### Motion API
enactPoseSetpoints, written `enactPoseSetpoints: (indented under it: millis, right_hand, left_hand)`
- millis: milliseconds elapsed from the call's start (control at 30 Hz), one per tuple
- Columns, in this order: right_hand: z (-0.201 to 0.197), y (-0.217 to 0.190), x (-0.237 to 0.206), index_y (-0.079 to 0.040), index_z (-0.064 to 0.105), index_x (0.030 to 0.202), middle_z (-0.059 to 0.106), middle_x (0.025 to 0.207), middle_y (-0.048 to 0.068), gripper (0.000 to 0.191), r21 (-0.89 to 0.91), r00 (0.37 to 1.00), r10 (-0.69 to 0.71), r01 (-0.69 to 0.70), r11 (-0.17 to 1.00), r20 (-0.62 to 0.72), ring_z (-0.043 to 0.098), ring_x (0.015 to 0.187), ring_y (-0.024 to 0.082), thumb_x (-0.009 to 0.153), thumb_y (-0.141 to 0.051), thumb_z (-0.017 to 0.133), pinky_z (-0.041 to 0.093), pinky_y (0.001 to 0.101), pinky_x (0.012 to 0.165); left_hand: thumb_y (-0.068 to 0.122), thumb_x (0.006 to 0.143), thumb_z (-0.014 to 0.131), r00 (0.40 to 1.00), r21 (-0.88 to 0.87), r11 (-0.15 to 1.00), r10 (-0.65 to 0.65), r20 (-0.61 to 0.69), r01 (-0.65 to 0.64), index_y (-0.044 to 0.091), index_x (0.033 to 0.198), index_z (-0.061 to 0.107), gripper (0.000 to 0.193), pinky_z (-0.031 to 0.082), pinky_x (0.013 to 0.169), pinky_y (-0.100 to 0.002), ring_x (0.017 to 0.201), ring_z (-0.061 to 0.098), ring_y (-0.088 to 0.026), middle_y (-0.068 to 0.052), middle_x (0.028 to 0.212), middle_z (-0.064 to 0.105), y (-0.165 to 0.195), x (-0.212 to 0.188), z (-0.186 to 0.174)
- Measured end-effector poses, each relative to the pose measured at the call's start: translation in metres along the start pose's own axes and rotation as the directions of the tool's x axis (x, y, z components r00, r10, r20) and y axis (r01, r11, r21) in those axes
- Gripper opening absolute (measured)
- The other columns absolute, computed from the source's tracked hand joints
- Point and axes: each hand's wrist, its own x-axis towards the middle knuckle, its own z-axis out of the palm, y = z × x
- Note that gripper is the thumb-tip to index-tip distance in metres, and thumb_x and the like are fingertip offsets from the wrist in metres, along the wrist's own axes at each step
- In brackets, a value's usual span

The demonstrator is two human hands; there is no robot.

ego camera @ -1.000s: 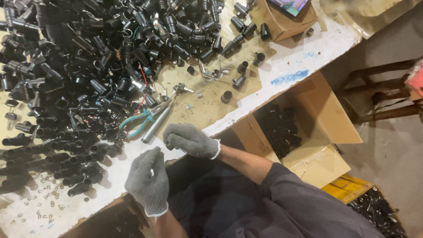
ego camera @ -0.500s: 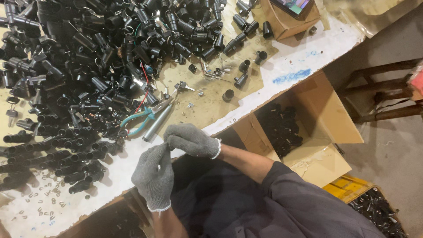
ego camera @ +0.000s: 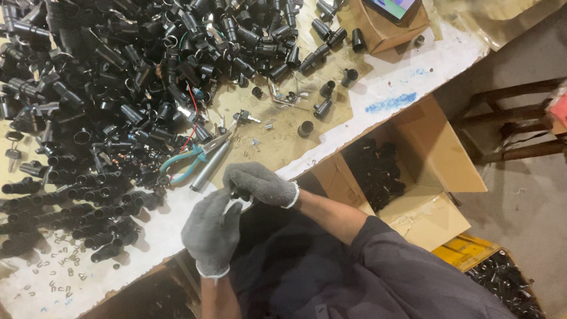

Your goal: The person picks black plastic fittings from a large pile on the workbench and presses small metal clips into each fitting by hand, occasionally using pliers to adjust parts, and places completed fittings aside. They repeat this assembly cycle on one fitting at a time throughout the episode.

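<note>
Both my hands wear grey knit gloves and meet just below the table's near edge. My left hand (ego camera: 211,230) pinches a small pale piece next to a small black part (ego camera: 239,195) that my right hand (ego camera: 258,183) grips from above. The part is mostly hidden by the fingers. Just beyond the hands on the table lie teal-handled pliers (ego camera: 188,160) and a grey metal rod (ego camera: 208,169).
A large heap of black plastic tube-shaped parts (ego camera: 112,77) covers the table's left and far side. An open cardboard box (ego camera: 407,177) with black parts stands on the floor to the right. A small box with a phone (ego camera: 387,18) sits far right. Small metal clips (ego camera: 56,277) lie near left.
Both hands have stayed together at the table edge, with only small shifts of the fingers around the part. The rest of the table looks the same.
</note>
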Motion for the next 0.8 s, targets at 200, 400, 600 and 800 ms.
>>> enactPoseSetpoints:
  millis: [200, 400, 600, 800]
  right_hand:
    - [0.003, -0.006, -0.003, -0.009, 0.059, 0.128, 0.058, 0.092, -0.002, 0.054, -0.011, 0.988, -0.153, 0.153, 0.988, 0.003, 0.054, 0.080, 0.008, 0.109, -0.057, 0.043, 0.047, 0.0227, 0.069]
    - [0.006, -0.016, -0.005, -0.008, 0.054, 0.141, 0.063, 0.100, 0.000, 0.067, -0.127, 0.979, -0.200, 0.204, 0.971, 0.045, 0.060, 0.086, 0.008, 0.107, -0.064, 0.039, 0.049, 0.0216, 0.070]
    - [0.014, -0.001, 0.002, -0.004, 0.049, 0.144, 0.067, 0.115, 0.007, 0.052, 0.152, 0.960, -0.264, 0.276, 0.949, -0.095, 0.064, 0.106, 0.014, 0.112, -0.045, 0.046, 0.054, 0.0300, 0.096]
    - [0.010, 0.017, 0.004, -0.001, 0.054, 0.141, 0.066, 0.117, 0.009, 0.042, -0.013, 0.928, -0.332, 0.335, 0.942, -0.171, 0.065, 0.112, 0.017, 0.114, -0.034, 0.049, 0.054, 0.0338, 0.104]
  left_hand:
    - [0.013, 0.081, 0.087, 0.993, -0.033, 0.993, -0.117, -0.026, 0.116, 0.006, 0.116, 0.073, 0.038, 0.059, 0.068, -0.029, 0.086, 0.074, -0.022, -0.013, 0.105, 0.075, 0.004, -0.005, 0.017]
    - [0.011, 0.084, 0.087, 0.995, 0.134, 0.987, -0.076, -0.071, 0.085, 0.010, 0.113, 0.074, 0.032, 0.060, 0.073, -0.033, 0.087, 0.075, -0.023, -0.010, 0.100, 0.076, 0.005, -0.009, 0.021]
    - [0.002, 0.091, 0.081, 0.951, 0.003, 0.985, -0.167, -0.262, 0.174, 0.001, 0.114, 0.071, 0.026, 0.060, 0.077, -0.034, 0.089, 0.074, -0.021, -0.014, 0.102, 0.075, -0.022, -0.020, 0.024]
    - [-0.003, 0.095, 0.075, 0.882, -0.269, 0.929, -0.337, -0.328, 0.254, -0.005, 0.117, 0.070, 0.022, 0.064, 0.076, -0.031, 0.093, 0.077, -0.020, -0.016, 0.107, 0.075, -0.043, -0.025, 0.032]
